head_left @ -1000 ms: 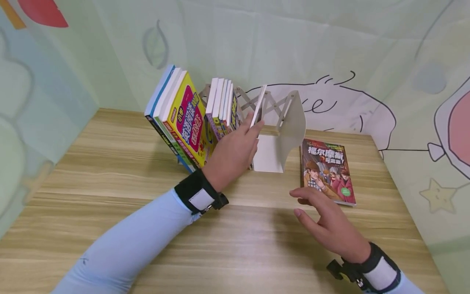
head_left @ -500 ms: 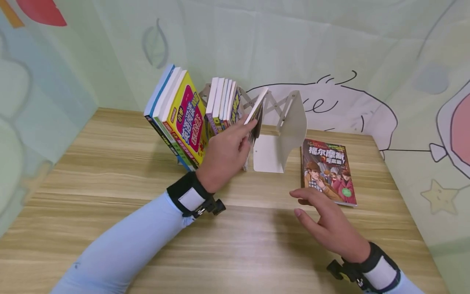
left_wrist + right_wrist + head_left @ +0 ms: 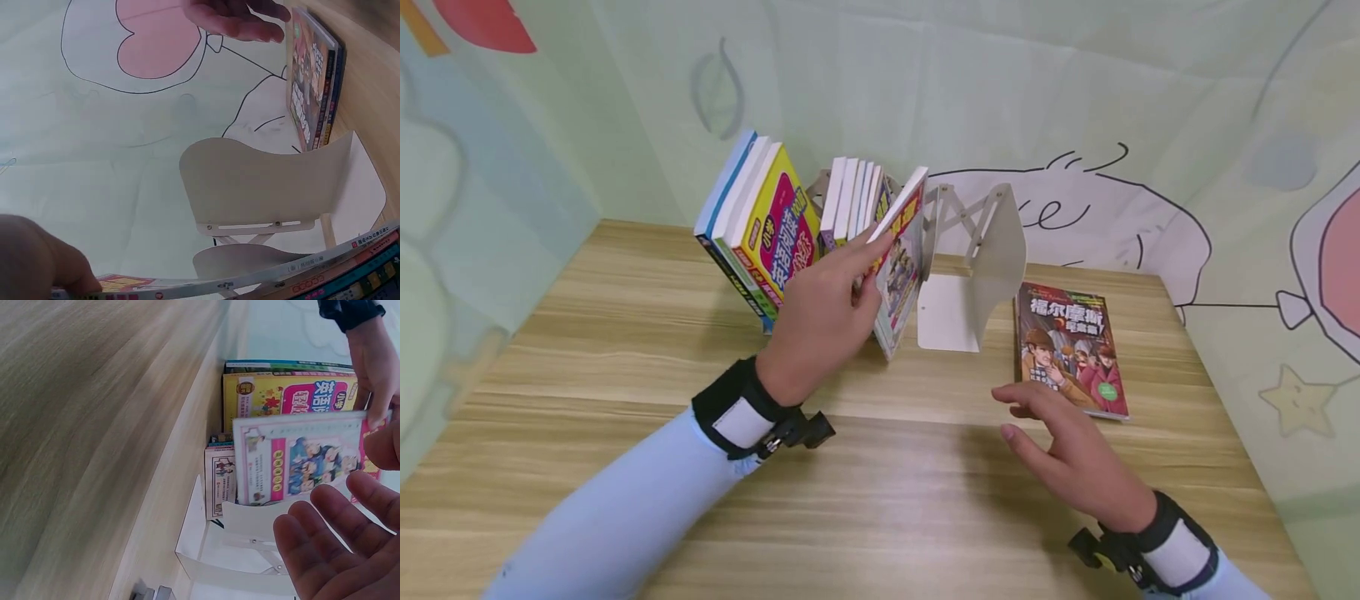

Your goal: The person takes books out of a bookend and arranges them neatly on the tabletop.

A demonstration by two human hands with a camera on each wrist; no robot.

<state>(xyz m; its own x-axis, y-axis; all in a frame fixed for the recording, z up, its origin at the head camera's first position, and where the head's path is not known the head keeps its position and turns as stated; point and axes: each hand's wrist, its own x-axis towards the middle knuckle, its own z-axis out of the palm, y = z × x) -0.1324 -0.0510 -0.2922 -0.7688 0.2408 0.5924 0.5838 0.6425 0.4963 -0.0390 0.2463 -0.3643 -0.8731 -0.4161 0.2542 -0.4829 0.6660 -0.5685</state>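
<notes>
My left hand (image 3: 823, 321) pinches a thin book (image 3: 901, 271) by its upper edge. The book leans, its front lower corner jutting out of a cream folding bookrack (image 3: 951, 312). In the right wrist view its white and pink cover (image 3: 300, 459) shows cartoon figures. Just left of it stand several small books (image 3: 852, 200), partly behind my left hand. My right hand (image 3: 1071, 462) hovers with relaxed fingers, holding nothing, near a dark red comic-style book (image 3: 1071, 346) lying flat on the table (image 3: 910, 500).
Tall books with a yellow cover (image 3: 782, 242) at their right lean at the rack's left end. The rack's right panel (image 3: 1003, 242) stands upright beside a bare base plate. Books lie stacked (image 3: 315, 81) under the dark red one. A printed curtain (image 3: 865, 83) hangs behind.
My left hand has moved left and toward me, drawing the thin book partway out of the rack, its cover turning into view. The right hand has stayed in place.
</notes>
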